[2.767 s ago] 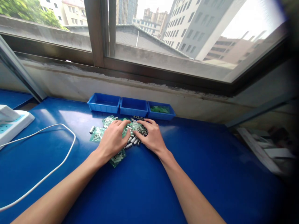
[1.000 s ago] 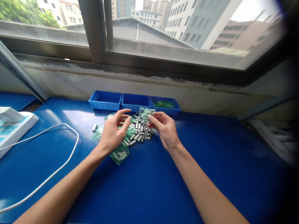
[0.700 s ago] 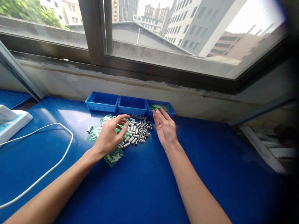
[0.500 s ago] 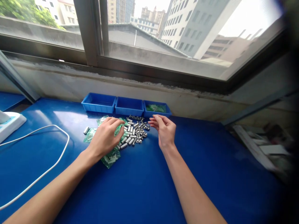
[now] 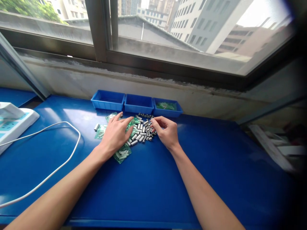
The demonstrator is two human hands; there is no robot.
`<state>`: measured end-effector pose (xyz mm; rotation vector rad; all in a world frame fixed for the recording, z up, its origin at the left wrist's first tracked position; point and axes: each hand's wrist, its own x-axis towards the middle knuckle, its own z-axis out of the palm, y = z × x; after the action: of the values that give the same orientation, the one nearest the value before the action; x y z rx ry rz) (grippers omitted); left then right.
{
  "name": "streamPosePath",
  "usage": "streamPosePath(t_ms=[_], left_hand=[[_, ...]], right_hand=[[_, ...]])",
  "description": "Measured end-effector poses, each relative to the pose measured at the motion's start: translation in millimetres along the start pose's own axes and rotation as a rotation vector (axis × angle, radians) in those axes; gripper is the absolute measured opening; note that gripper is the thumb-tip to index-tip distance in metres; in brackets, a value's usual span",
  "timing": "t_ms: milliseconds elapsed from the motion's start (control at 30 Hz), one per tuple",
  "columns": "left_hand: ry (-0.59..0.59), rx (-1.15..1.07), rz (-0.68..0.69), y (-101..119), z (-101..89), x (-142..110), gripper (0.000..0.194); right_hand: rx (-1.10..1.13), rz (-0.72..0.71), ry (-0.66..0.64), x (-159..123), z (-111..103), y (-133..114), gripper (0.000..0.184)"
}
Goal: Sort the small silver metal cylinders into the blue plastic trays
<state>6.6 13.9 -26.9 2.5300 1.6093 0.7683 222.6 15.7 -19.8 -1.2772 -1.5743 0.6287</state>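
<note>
My left hand (image 5: 116, 131) is over the green plastic bags, its fingers spread and nothing gripped. One green bag (image 5: 122, 154) with small silver parts shows below its wrist, another (image 5: 101, 131) to its left. My right hand (image 5: 168, 132) is at the right side of the metal pile, thumb and forefinger brought together in a pinch. What sits between those fingertips, if anything, is too small to make out. Between my hands lie loose silver cylindrical spacers (image 5: 139, 137), with small screws (image 5: 150, 134) heaped to their right. One spacer (image 5: 96, 127) lies apart at the far left.
Three blue bins stand in a row against the wall: the left (image 5: 107, 103) and middle (image 5: 138, 107) ones, and a right one (image 5: 168, 111) with green bags inside. A white power strip (image 5: 24, 123) and white cable (image 5: 72, 153) lie at left. The blue table (image 5: 144, 188) ends at a front edge.
My right hand has come down and left to the screws, its fingers closing into a pinch. The left hand's fingers have spread flatter over the bags. The view has shifted slightly.
</note>
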Motion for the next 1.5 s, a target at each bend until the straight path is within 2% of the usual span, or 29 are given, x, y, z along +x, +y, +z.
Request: streamPosePath(t_ms=[267, 467, 533, 633, 700, 833, 967, 1033, 1100, 1200, 1267, 1367, 1500], left_hand=[[0.164, -0.185, -0.027, -4.0, 6.5, 3.6, 0.025], [0.342, -0.469, -0.124, 7.1, -4.5, 5.8, 0.025], [0.321, -0.675, -0.207, 13.3, -8.2, 6.9, 0.029], [0.179, -0.987, -0.313, 17.2, -10.4, 8.5, 0.037], [0.114, -1.083, -0.342, 15.9, -9.9, 9.2, 0.039], [0.089, -1.143, -0.348, 11.9, -7.9, 9.4, 0.041], [0.098, -1.111, -0.358, 13.7, -8.7, 8.7, 0.044], [0.134, -1.048, -0.373, 15.5, -10.3, 7.9, 0.044], [0.150, -0.991, -0.380, 16.7, -11.9, 7.0, 0.043], [0.113, -0.944, -0.376, 16.9, -12.2, 5.7, 0.039], [0.090, -0.915, -0.358, 16.3, -11.0, 5.0, 0.037], [0.109, -0.766, -0.273, 15.0, -9.9, 3.4, 0.032], [0.177, -0.319, -0.057, 12.0, -12.2, 1.3, 0.023]], right_hand=[[0.035, 0.009, -0.017, -0.2, -0.5, 1.2, 0.025], [0.046, 0.027, -0.059, -1.2, 2.3, -1.7, 0.023], [0.128, 0.061, -0.119, -1.8, 4.7, -3.2, 0.029], [0.296, 0.125, -0.231, -2.5, 7.9, -5.3, 0.029], [0.367, 0.156, -0.282, -2.5, 9.1, -6.5, 0.026], [0.447, 0.218, -0.285, -1.7, 10.1, -6.7, 0.027], [0.505, 0.303, -0.228, 0.2, 10.5, -4.5, 0.032], [0.534, 0.348, -0.153, 1.9, 9.4, -2.4, 0.033], [0.595, 0.403, -0.021, 4.6, 6.8, 0.9, 0.033], [0.781, 0.457, 0.204, 11.6, 0.7, 8.4, 0.031], [0.895, 0.452, 0.294, 17.8, -3.5, 13.5, 0.031], [0.952, 0.442, 0.298, 25.0, -7.4, 16.6, 0.037], [0.914, 0.452, 0.157, 23.2, -8.1, 10.6, 0.046]])
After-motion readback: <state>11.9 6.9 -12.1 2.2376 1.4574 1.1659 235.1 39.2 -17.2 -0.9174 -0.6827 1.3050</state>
